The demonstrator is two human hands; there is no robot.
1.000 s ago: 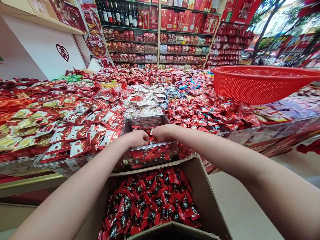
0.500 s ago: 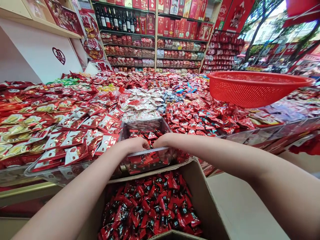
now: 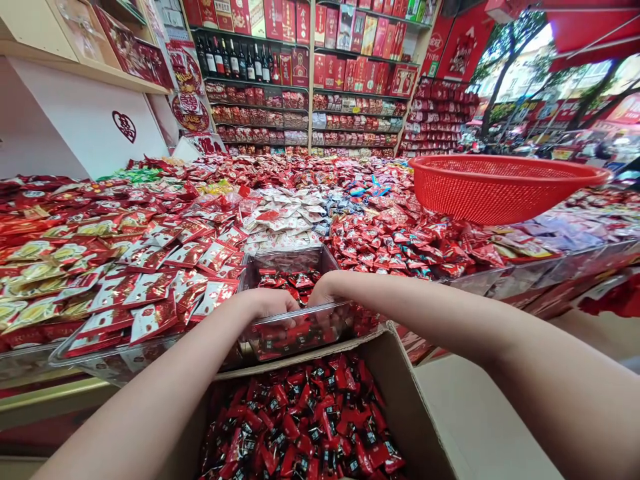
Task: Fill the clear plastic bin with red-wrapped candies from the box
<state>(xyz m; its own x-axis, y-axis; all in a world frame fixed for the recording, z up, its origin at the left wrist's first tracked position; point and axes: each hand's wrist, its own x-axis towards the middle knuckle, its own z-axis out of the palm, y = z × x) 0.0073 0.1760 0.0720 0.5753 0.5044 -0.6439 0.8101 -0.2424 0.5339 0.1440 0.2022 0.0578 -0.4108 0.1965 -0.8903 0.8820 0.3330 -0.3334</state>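
Both my hands reach into a clear plastic bin (image 3: 325, 253) that holds red-and-black wrapped candies (image 3: 300, 280). My left hand (image 3: 277, 303) is over the bin's front edge, fingers bent down among the candies. Beside it, my right hand (image 3: 323, 290) dips in from the right, its fingers mostly hidden by the bin's front wall and the candies. Whether either hand grips any candy cannot be made out. Below the bin stands an open cardboard box (image 3: 413, 393), with a heap of the same red-and-black candies (image 3: 305, 427) inside.
White-and-red snack packets (image 3: 155, 293) are piled left of the bin, white packets (image 3: 285, 213) behind it. Red wrapped sweets (image 3: 390, 233) lie to the right, under a red plastic basket (image 3: 500, 190). Shelves with bottles (image 3: 235, 60) and boxes stand at the back.
The view has tilted up slightly, so the scene sits lower. Both hands stay in the bin; the left hand's fingers have shifted slightly along the front edge.
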